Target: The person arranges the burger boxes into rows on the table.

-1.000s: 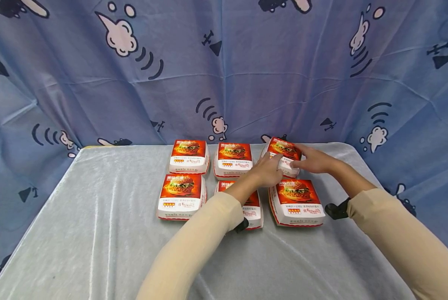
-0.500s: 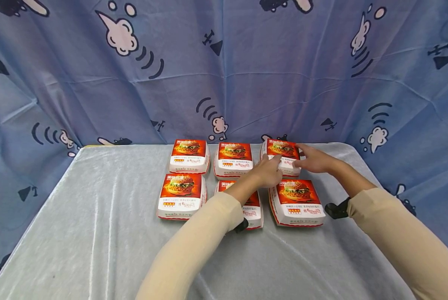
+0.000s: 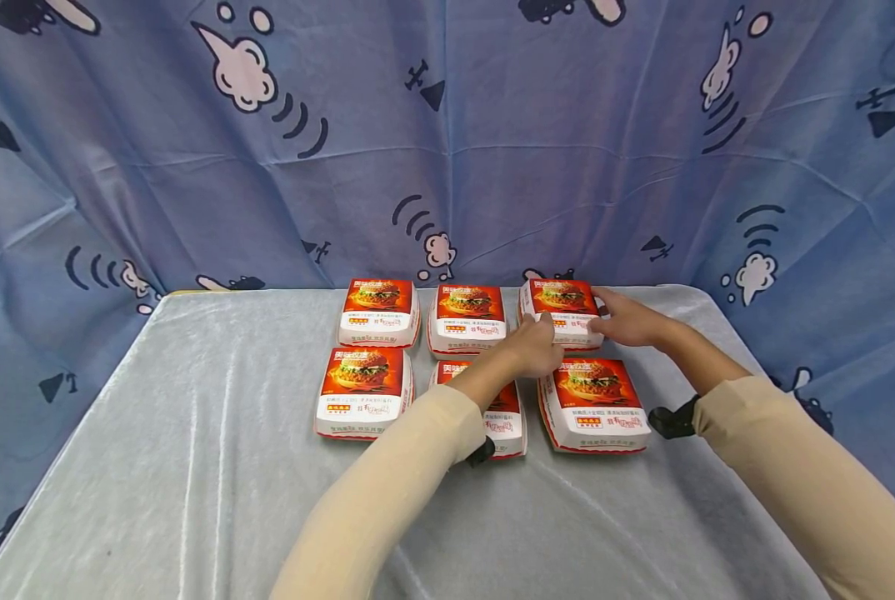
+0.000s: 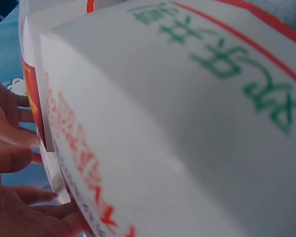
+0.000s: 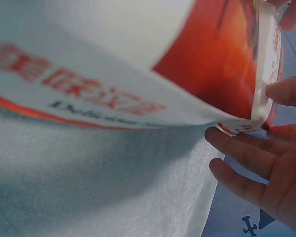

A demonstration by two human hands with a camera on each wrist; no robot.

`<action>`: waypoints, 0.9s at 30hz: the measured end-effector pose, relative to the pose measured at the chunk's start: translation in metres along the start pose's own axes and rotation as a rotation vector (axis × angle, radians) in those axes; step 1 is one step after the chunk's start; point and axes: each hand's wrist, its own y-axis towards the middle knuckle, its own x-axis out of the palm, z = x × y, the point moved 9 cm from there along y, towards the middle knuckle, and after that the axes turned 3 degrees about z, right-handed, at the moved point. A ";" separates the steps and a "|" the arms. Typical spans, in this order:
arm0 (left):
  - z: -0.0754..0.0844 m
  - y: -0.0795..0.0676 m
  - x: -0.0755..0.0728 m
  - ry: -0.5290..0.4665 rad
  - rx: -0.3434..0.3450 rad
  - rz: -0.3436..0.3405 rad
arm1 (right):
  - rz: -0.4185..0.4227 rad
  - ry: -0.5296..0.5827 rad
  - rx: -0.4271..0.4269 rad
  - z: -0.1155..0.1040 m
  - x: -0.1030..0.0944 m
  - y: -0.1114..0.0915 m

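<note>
Six-sided grouping aside, several white-and-red burger boxes stand in two rows. The back right burger box (image 3: 562, 304) lies flat between my two hands. My left hand (image 3: 532, 346) is at its front left, with fingers extended toward its side in the left wrist view. My right hand (image 3: 627, 321) is at its right side, thumb and fingers spread, with the thumb right at the box's edge in the right wrist view. Under my left forearm, the front middle burger box (image 3: 503, 425) is partly hidden. The front right burger box (image 3: 593, 404) sits between my forearms.
To the left stand the back middle burger box (image 3: 466, 317), the back left burger box (image 3: 378, 312) and the front left burger box (image 3: 363, 392). A grey cloth covers the table (image 3: 155, 467). A blue patterned curtain (image 3: 357, 167) hangs right behind it.
The back right burger box has turned from askew to nearly square with its row and shifted slightly left. My left fingers have drawn back from its front; my right hand has barely moved.
</note>
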 end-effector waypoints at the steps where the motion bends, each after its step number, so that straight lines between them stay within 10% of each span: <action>1: 0.000 0.000 0.000 0.000 -0.002 -0.003 | -0.004 0.007 0.005 0.000 0.001 0.000; 27: 0.003 -0.006 -0.002 0.048 0.063 -0.017 | -0.076 0.021 0.031 0.003 0.006 -0.009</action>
